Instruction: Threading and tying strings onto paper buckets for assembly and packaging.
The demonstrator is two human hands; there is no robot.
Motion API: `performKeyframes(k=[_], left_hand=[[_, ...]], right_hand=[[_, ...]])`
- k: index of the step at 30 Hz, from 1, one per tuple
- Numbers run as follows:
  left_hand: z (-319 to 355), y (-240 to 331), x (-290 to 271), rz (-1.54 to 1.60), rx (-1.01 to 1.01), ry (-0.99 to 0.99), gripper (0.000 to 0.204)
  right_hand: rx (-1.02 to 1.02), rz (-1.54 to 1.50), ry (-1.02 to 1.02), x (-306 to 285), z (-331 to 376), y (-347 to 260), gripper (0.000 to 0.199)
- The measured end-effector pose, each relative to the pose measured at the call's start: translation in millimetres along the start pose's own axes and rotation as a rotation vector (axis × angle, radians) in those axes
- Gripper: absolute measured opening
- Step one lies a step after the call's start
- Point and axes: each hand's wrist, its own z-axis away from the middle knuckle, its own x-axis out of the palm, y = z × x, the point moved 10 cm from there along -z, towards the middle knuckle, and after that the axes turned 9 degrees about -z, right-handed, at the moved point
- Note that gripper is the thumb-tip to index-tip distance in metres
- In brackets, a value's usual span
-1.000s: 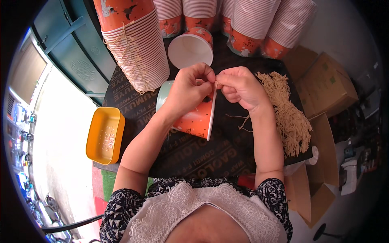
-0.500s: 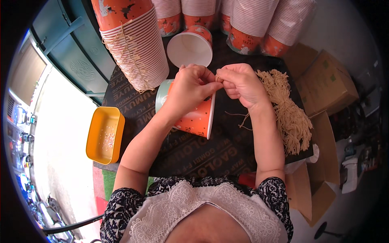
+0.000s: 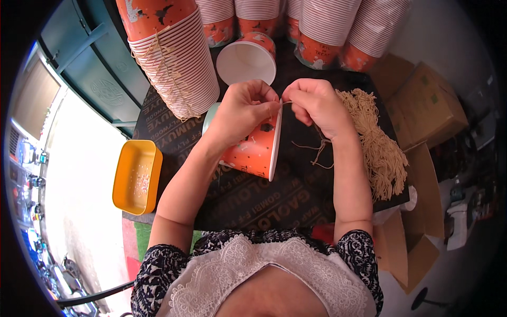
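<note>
An orange paper bucket (image 3: pixel 248 159) with dark and white printed figures lies on its side on the table, its white rim toward the right. My left hand (image 3: pixel 238 112) rests over it, thumb and fingers pinched at the upper part of the rim. Just right of that rim, my right hand (image 3: pixel 317 107) pinches a thin tan string (image 3: pixel 287 102) that runs to the left fingertips. Its loose tail (image 3: pixel 318 154) hangs below the right hand onto the table. Whether the string passes through the bucket wall is hidden by my left fingers.
A bundle of tan strings (image 3: pixel 377 145) lies beside my right forearm. At the left edge stands a yellow tray (image 3: pixel 120 174) with small bits inside. A tall stack of buckets (image 3: pixel 177 66) with strings, an empty bucket (image 3: pixel 245 63) and bagged stacks (image 3: pixel 319 50) stand behind. Cardboard boxes (image 3: pixel 425 103) are at right.
My hands have drawn slightly apart, the left shifting a little left, with a short stretch of string now showing between them. More of the bucket's rim shows.
</note>
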Motion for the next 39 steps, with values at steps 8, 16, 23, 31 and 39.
performKeyframes(k=[8,16,23,31,39], left_hand=[[-1,2,-1,0.015,0.015,0.032,0.004],[-1,1,-4,-0.032,0.011,0.034,0.003],[-1,2,-6,0.000,0.032,0.060,0.006],[0,-1,-11,-0.178,-0.021,0.051,0.012],[1,15,-1,-0.461,0.169,0.010,0.014]], right_hand=[[-0.163,0.172,-0.115,13,2,-7,0.013],[-0.241,0.444,-0.046,19,8,-18,0.012],[-0.290,0.550,0.010,21,11,-25,0.012],[-0.281,0.443,-0.034,15,5,-18,0.011],[-0.183,0.482,-0.049,13,1,-7,0.008]])
